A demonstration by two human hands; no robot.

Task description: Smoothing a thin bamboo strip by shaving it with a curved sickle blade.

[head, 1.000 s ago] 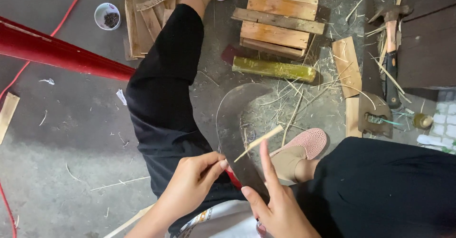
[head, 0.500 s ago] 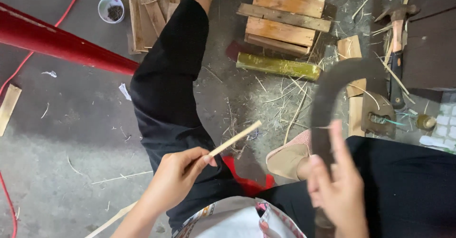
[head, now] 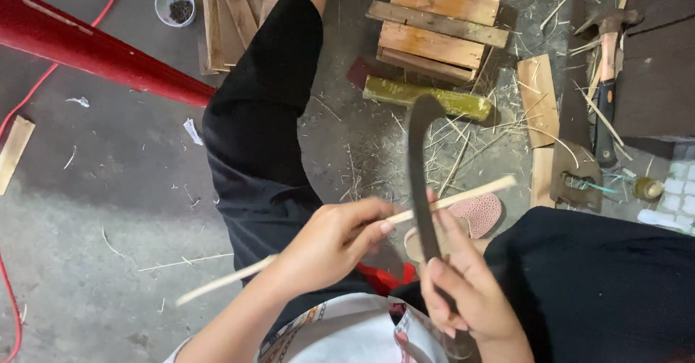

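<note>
I sit low over a grey concrete floor (head: 108, 262), stained and scattered with dry straw and wood slivers. A red pole (head: 87, 52) slants across the upper left, a red cord (head: 65, 52) curving beside it. Stacked wooden slats (head: 434, 26) lie ahead, a green bamboo section (head: 427, 96) just below them. A small white cup (head: 176, 2) (dark contents) stands near more planks (head: 232, 15). A hammer (head: 607, 81) rests at right. Light is even and diffuse.

No packages, labels, signs, screens.
</note>
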